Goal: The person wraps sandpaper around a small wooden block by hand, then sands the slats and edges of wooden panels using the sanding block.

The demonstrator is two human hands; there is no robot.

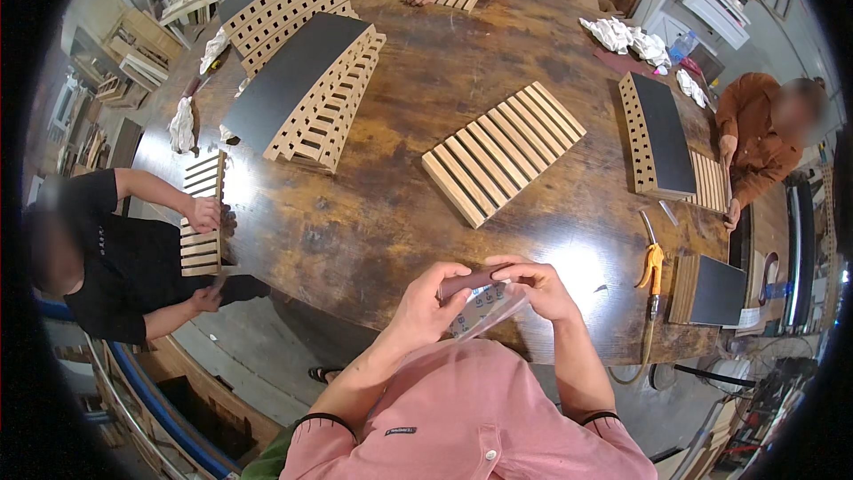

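Left hand point(426, 300) and right hand point(538, 284) both pinching a folded reddish-brown sandpaper sheet point(471, 282) with closed fingers, above the dark wooden table point(400, 204), slatted wooden panel point(502, 149) beyond

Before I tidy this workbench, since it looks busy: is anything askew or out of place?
Only the slatted wooden panel mid-table lies skewed, apart from the stacks. An orange-handled air tool lies loose near the table's right edge.
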